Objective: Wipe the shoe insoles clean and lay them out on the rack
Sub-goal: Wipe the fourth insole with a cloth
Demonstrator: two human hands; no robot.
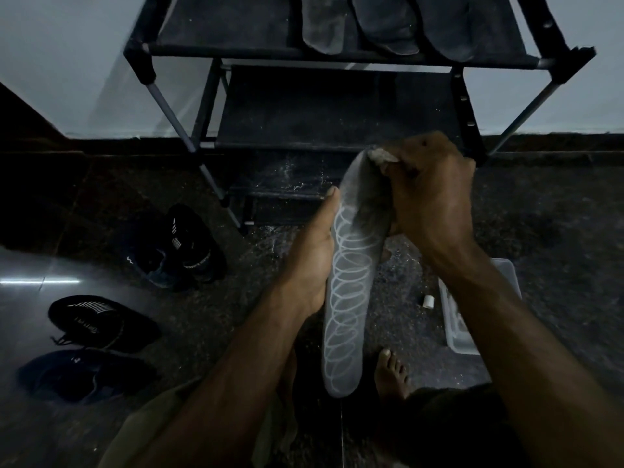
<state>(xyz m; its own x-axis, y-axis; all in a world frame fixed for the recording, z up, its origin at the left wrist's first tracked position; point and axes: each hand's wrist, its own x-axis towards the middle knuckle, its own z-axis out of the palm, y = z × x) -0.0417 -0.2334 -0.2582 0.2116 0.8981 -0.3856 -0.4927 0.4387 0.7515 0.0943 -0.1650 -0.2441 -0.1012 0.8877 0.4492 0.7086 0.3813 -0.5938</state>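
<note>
A grey insole (347,292) covered in white chalk loops stands nearly upright in front of me. My left hand (314,255) holds it along its left edge, thumb up the side. My right hand (429,197) grips a small pale cloth (381,155) and presses it on the insole's upper end. Three dark insoles (381,25) lie side by side on the top shelf of the black rack (216,32).
Several dark shoes (101,322) lie on the floor at the left. A clear plastic box (462,319) stands at the right beside a small white piece (428,301). My bare foot (390,369) is below the insole. The rack's lower shelf (337,106) carries nothing.
</note>
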